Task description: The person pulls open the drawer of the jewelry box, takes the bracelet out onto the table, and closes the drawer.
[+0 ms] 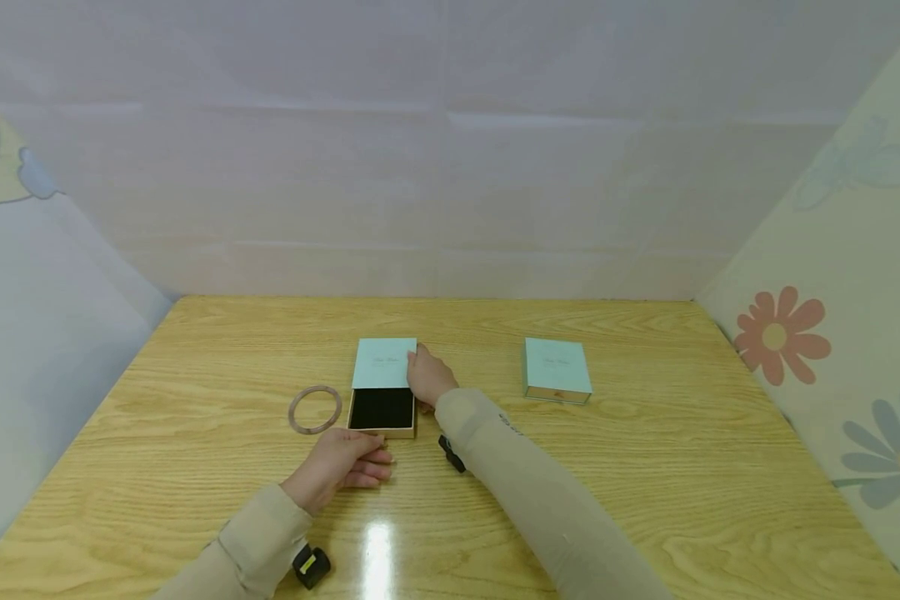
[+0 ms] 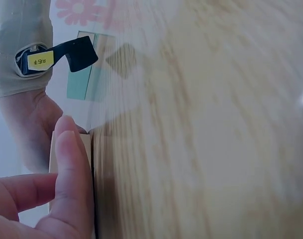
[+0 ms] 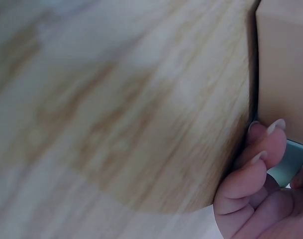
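Note:
A mint-green drawer box stands left of the table's middle, its sleeve (image 1: pixel 385 363) at the back. From the sleeve the cream drawer (image 1: pixel 390 433) sticks out toward me, with a black lining (image 1: pixel 381 408) inside. At the drawer's front edge my left hand (image 1: pixel 345 462) pinches with thumb and forefinger; what lies between the fingertips is hidden. My right hand (image 1: pixel 431 377) grips the sleeve's right side, thumb on top and the other fingers low along the side in the right wrist view. A pale mauve bangle (image 1: pixel 315 409) lies left of the box.
A second mint-green box (image 1: pixel 557 369), with its drawer in, stands to the right on the wood-grain table (image 1: pixel 690 467). A pale curtain (image 1: pixel 442 200) hangs behind the table. Patterned walls flank both sides. Each wrist wears a black camera.

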A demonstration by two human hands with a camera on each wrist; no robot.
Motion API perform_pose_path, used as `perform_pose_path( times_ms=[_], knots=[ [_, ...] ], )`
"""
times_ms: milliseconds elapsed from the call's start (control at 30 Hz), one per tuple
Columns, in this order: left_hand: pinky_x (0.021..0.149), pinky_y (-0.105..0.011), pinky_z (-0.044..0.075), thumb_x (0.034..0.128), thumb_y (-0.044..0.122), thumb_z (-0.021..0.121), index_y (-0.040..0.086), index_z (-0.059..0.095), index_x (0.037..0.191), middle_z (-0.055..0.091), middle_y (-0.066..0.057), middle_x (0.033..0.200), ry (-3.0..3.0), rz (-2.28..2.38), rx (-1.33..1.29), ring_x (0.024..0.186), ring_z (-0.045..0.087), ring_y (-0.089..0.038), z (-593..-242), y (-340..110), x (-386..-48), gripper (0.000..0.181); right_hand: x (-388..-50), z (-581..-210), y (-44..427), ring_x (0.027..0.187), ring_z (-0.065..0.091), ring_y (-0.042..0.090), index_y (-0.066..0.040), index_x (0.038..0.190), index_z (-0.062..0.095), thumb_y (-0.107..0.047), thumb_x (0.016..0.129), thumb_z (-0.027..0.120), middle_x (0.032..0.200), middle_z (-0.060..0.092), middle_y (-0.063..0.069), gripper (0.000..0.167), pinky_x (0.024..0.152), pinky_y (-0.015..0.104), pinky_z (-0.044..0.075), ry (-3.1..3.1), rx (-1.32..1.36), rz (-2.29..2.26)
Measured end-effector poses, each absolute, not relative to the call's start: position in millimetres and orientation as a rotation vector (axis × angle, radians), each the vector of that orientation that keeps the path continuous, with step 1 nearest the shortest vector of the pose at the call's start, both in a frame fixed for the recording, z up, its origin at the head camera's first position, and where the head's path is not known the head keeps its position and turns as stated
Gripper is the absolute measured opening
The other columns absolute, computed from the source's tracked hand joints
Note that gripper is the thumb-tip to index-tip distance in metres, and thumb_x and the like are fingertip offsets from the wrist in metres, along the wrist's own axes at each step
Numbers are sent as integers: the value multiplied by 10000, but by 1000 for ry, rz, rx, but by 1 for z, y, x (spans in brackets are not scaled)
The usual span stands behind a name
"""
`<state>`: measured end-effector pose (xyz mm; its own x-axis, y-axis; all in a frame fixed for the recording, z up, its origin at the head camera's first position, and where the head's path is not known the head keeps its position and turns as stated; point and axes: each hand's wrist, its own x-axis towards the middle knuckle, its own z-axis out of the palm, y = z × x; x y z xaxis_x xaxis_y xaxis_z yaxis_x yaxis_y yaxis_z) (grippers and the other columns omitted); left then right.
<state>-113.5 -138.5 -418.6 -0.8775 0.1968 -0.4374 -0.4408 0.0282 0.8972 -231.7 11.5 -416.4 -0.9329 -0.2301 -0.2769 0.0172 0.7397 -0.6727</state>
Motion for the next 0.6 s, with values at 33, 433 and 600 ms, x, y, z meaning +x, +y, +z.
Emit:
perform_pose_path(
  times_ms=[33,433,600],
  knots=[
    [603,-242,572,1020,80,467,-190,467,1271,690,-52,806,1862,1908,-255,654,675,-107,-419,-138,-114,369,-231,-416,12,415,475,185,-14,1528,219,-294,1091,214,764,621,196,519,572,342,504,2599,-169,-1013],
    [591,-233,563,1016,79,482,-163,514,1258,698,-75,824,1918,1941,-336,672,677,-117,-420,-135,-115,344,-233,-418,10,376,458,184,-25,1540,188,-308,1090,208,577,514,91,531,455,302,459,2579,-142,-1019],
    [588,-232,561,1016,72,479,-159,525,1252,695,-83,829,1940,1937,-349,668,672,-118,-420,-134,-115,334,-232,-418,10,378,461,184,-28,1540,191,-306,1090,215,579,514,92,529,436,299,455,2580,-135,-1031]
  ],
)
